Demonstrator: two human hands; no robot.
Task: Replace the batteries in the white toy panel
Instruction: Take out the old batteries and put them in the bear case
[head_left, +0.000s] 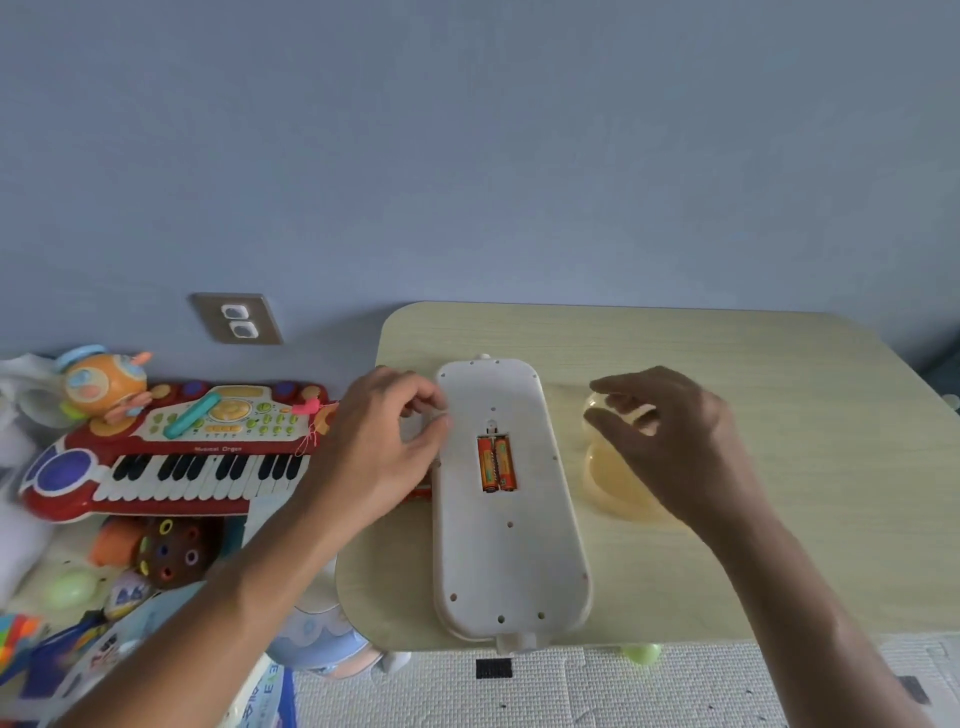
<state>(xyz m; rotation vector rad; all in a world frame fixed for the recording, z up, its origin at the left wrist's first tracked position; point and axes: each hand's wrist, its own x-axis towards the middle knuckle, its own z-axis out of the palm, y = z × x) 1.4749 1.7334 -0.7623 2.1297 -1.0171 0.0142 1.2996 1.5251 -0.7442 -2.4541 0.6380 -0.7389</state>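
The white toy panel (511, 540) lies face down, lengthwise, on the pale wooden table (779, 395). Its battery compartment is uncovered, and two orange batteries (497, 464) sit in it side by side. My left hand (387, 441) is at the panel's left edge, fingers pinched on a small pale flat piece that looks like the battery cover (415, 430). My right hand (675, 436) hovers to the right of the panel over a translucent yellowish dish (618, 493), fingers apart and curled, holding nothing.
A small red-orange object (420, 493) peeks out under my left wrist beside the panel. On the floor to the left are a red toy keyboard (171, 462), an orange toy (101, 384) and other toys. A wall socket (236, 319) is behind. A foam mat (571, 686) lies below the table's front edge.
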